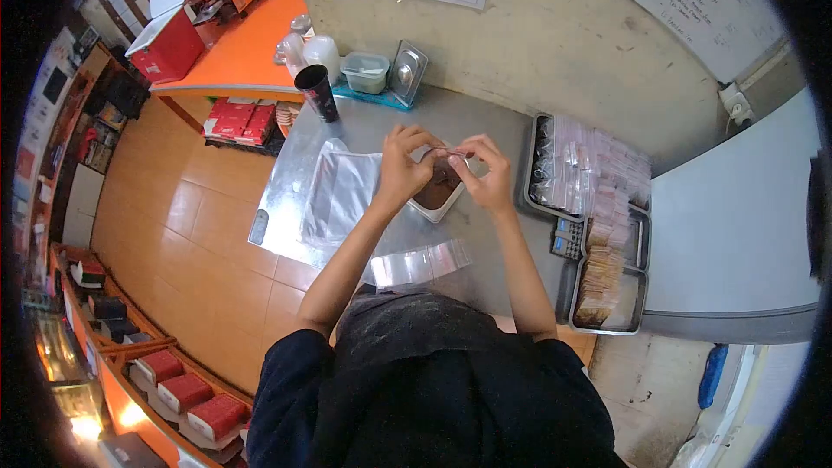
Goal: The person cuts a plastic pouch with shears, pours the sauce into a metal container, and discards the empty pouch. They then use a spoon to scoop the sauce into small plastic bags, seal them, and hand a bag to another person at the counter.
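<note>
My left hand point(406, 166) and my right hand point(485, 175) meet above a white tub point(436, 215) of brown powder point(431, 195). The fingertips of both hands pinch a small plastic bag point(448, 151), of which only a thin edge shows clearly. Part of the tub is hidden by my hands. Nearer my body, a row of small clear bags point(420, 264) lies on the metal table point(485, 282). Left of my left hand, larger clear plastic sheets or bags point(342, 191) lie flat.
At the right stand metal trays point(530, 175) with many filled packets point(568, 165), and a calculator point(568, 238) beside them. A black cup point(316, 94), a lidded plastic box point(365, 72) and a metal lid point(406, 72) stand at the back left, near an orange table point(251, 48).
</note>
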Motion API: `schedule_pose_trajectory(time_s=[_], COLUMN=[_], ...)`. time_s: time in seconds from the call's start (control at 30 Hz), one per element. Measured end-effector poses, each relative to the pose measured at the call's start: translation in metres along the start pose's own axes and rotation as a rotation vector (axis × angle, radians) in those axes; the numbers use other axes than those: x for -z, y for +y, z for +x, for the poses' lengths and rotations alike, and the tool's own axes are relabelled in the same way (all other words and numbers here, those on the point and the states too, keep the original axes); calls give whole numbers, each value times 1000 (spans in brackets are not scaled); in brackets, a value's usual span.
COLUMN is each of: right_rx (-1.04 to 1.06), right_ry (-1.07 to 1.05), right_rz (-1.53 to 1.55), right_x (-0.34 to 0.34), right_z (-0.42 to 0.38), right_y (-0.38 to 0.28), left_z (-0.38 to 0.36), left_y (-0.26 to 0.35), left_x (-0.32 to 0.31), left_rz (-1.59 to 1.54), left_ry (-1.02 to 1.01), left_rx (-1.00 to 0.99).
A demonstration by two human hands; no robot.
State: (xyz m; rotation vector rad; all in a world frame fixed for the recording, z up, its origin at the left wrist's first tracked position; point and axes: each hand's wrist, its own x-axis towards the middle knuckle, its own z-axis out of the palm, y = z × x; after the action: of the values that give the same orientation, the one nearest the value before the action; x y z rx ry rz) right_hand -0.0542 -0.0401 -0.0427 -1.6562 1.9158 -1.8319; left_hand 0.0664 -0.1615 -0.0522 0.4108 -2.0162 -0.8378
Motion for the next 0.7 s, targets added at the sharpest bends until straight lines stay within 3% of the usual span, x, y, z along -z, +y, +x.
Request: schedule_pose_trajectory(time_s=[0.3,0.5,0.7], right_rx=[-193,-109,-90], right_ry=[-11,97,45], right_rz=[120,18,-25], right_x=[-32,-28,-48], right_z=[-40,-20,-37], right_y=[26,-4,42], left_z=[-1,-3,-6], left_y=[-2,0,-4], left_x=[4,15,15], left_rz=[-89,-4,-83], left_ry=[170,118,221], left_rx=[135,134,160])
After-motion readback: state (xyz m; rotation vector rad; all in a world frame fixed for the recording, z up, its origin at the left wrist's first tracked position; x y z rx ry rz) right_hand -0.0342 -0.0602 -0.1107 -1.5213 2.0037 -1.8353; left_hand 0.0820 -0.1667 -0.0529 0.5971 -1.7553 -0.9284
